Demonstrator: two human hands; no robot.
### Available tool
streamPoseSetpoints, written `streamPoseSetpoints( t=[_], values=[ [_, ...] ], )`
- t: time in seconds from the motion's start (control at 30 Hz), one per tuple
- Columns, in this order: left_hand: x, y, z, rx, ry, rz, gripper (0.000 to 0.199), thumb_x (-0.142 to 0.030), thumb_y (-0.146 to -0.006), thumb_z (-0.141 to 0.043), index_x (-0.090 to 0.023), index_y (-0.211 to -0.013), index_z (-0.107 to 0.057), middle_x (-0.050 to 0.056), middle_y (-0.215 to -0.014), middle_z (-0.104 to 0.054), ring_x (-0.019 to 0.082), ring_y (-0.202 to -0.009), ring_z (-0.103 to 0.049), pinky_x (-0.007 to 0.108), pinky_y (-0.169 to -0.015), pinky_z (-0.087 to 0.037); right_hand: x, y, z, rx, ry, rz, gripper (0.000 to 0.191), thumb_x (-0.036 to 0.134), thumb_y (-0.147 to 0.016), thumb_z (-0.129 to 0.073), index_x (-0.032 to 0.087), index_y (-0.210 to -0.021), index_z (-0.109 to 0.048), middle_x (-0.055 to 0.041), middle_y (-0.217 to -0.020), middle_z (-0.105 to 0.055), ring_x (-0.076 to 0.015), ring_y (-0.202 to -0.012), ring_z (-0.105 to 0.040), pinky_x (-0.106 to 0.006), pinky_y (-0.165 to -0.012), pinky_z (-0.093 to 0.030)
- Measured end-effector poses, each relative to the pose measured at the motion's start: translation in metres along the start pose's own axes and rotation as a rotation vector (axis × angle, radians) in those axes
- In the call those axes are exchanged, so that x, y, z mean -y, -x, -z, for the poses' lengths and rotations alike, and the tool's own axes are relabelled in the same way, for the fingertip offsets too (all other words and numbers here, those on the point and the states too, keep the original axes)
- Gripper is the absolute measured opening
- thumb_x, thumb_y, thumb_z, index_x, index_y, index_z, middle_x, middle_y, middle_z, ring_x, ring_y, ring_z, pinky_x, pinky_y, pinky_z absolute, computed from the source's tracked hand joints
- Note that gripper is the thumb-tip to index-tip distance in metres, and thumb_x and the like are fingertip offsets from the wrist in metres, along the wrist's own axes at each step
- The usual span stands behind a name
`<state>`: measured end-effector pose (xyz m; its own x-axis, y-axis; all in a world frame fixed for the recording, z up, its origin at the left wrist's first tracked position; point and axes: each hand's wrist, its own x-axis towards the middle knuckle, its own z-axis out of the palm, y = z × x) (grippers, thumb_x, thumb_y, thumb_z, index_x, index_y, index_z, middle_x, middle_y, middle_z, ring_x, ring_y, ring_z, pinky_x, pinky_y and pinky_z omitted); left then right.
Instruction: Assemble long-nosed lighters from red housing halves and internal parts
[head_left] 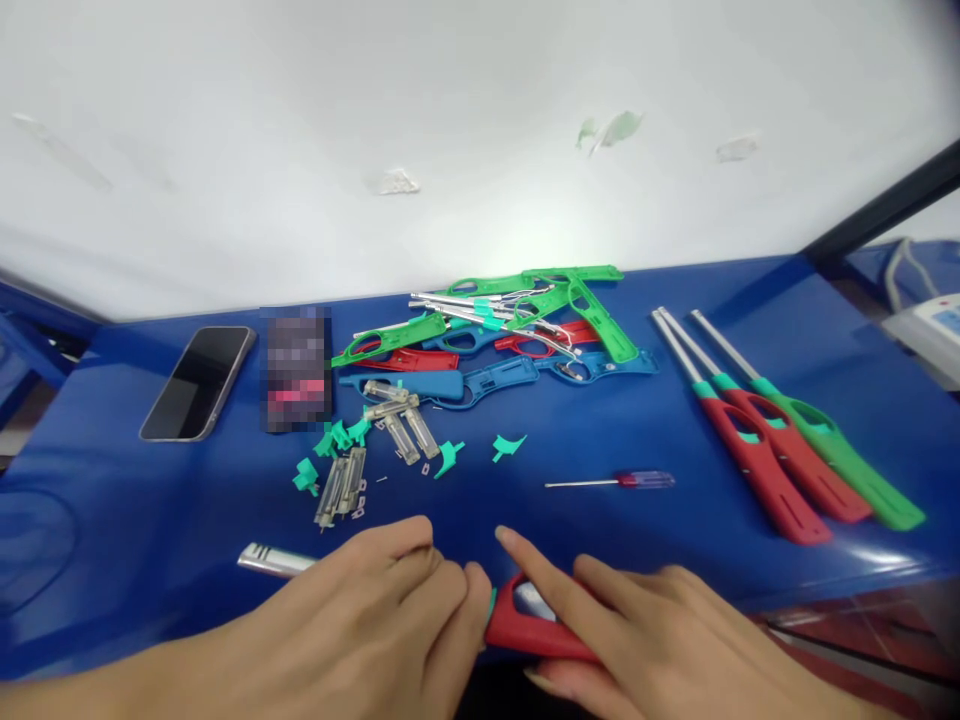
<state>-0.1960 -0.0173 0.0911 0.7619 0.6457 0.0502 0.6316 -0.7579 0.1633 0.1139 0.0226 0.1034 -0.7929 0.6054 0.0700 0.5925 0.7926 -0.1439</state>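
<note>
A red lighter (536,632) with a long silver tube lies sideways at the table's front edge. My left hand (390,610) is closed round it where the tube meets the red body; the slotted silver tip sticks out to the left. On the red handle, near its trigger opening, is my right hand (637,620), thumb below and fingers above, the index finger stretched along the opening. A sliver of teal shows beside my left fingers. Beyond my hands lie a screwdriver (611,481) with a purple handle, loose teal triggers (448,457) and clear fuel tanks (349,482).
Green, blue and red half shells (501,378) with silver tubes are piled at the back. Two red lighters and a green lighter (855,460) lie right. A phone (199,383) and a blurred dark packet (298,370) lie left. A white wall (480,120) stands behind.
</note>
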Motion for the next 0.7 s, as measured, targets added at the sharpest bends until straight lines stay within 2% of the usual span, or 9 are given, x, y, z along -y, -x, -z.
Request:
streamPoseSetpoints(
  t=[0.07, 0.13, 0.23, 0.33, 0.43, 0.5, 0.57, 0.63, 0.7],
  values=[
    [0.000, -0.017, 0.010, -0.038, 0.040, -0.017, 0.040, -0.020, -0.099, -0.059, -0.023, -0.137, -0.070, 0.005, -0.116, -0.080, 0.022, -0.106, -0.076, 0.040, -0.115, -0.053, 0.001, -0.002, 0.001, -0.005, -0.002, 0.007, 0.065, 0.040, -0.117, -0.009, 0.014, -0.150, -0.058, -0.0004, -0.087, -0.082, -0.0166, -0.055, -0.074, -0.033, -0.044, -0.057],
    [-0.001, -0.037, 0.021, -0.123, 0.078, -0.032, 0.034, -0.012, -0.102, -0.048, -0.021, -0.118, -0.076, 0.003, -0.098, -0.082, 0.017, -0.085, -0.076, 0.035, -0.108, -0.057, 0.003, -0.004, 0.002, -0.010, 0.008, 0.002, 0.061, 0.043, -0.117, -0.017, 0.014, -0.148, -0.061, -0.0009, -0.086, -0.082, -0.0173, -0.055, -0.075, -0.033, -0.044, -0.058],
    [-0.005, -0.062, 0.031, -0.229, 0.111, 0.002, 0.049, -0.009, -0.110, -0.031, -0.020, -0.094, -0.075, 0.000, -0.076, -0.078, 0.013, -0.060, -0.068, 0.027, -0.087, -0.060, 0.005, -0.007, 0.002, 0.002, 0.031, 0.010, 0.056, 0.056, -0.108, -0.054, 0.014, -0.144, -0.065, 0.0001, -0.086, -0.083, -0.0191, -0.054, -0.075, -0.033, -0.043, -0.058],
    [-0.005, -0.073, 0.034, -0.207, 0.112, -0.012, 0.057, -0.015, -0.115, -0.023, -0.020, -0.091, -0.074, -0.002, -0.070, -0.076, 0.013, -0.053, -0.064, 0.027, -0.078, -0.059, 0.005, -0.008, -0.002, 0.007, 0.025, 0.028, 0.066, 0.061, -0.092, -0.077, 0.016, -0.140, -0.069, 0.0012, -0.084, -0.084, -0.0207, -0.053, -0.076, -0.033, -0.041, -0.058],
    [0.000, -0.074, 0.032, -0.180, 0.048, -0.075, 0.054, -0.009, -0.112, -0.024, -0.019, -0.098, -0.075, -0.002, -0.075, -0.079, 0.014, -0.062, -0.072, 0.027, -0.079, -0.060, 0.003, -0.009, -0.009, -0.013, -0.035, -0.023, 0.055, 0.057, -0.101, -0.066, 0.017, -0.140, -0.068, -0.0015, -0.093, -0.086, -0.0218, -0.060, -0.079, -0.033, -0.045, -0.061],
    [0.004, -0.070, 0.028, -0.199, -0.022, -0.098, 0.045, -0.009, -0.109, -0.031, -0.017, -0.108, -0.075, 0.002, -0.092, -0.083, 0.017, -0.084, -0.080, 0.031, -0.087, -0.061, 0.001, -0.008, -0.014, -0.052, -0.096, -0.109, 0.050, 0.052, -0.113, -0.042, 0.019, -0.142, -0.065, -0.0042, -0.103, -0.086, -0.0219, -0.068, -0.082, -0.032, -0.050, -0.064],
    [0.008, -0.063, 0.022, -0.222, -0.069, -0.107, 0.037, -0.015, -0.107, -0.042, -0.018, -0.125, -0.074, 0.006, -0.118, -0.082, 0.023, -0.115, -0.077, 0.038, -0.104, -0.060, -0.004, -0.003, -0.017, -0.114, -0.154, -0.210, 0.056, 0.049, -0.116, -0.022, 0.021, -0.143, -0.062, -0.0052, -0.109, -0.086, -0.0217, -0.075, -0.084, -0.032, -0.055, -0.066],
    [0.012, -0.052, 0.010, -0.225, -0.090, -0.131, 0.040, -0.023, -0.105, -0.052, -0.027, -0.142, -0.067, 0.002, -0.133, -0.076, 0.027, -0.131, -0.070, 0.045, -0.114, -0.056, -0.012, 0.008, -0.019, -0.162, -0.193, -0.335, 0.054, 0.050, -0.116, -0.023, 0.024, -0.146, -0.059, -0.0043, -0.115, -0.085, -0.0216, -0.085, -0.085, -0.031, -0.063, -0.068],
    [0.014, -0.042, -0.008, -0.329, -0.132, -0.080, 0.040, -0.027, -0.104, -0.059, -0.034, -0.141, -0.068, -0.001, -0.133, -0.076, 0.029, -0.135, -0.067, 0.048, -0.119, -0.052, -0.024, 0.026, -0.020, -0.199, -0.193, -0.513, 0.045, 0.050, -0.114, -0.037, 0.027, -0.148, -0.056, -0.0026, -0.121, -0.084, -0.0211, -0.096, -0.084, -0.028, -0.074, -0.069]
  ],
)
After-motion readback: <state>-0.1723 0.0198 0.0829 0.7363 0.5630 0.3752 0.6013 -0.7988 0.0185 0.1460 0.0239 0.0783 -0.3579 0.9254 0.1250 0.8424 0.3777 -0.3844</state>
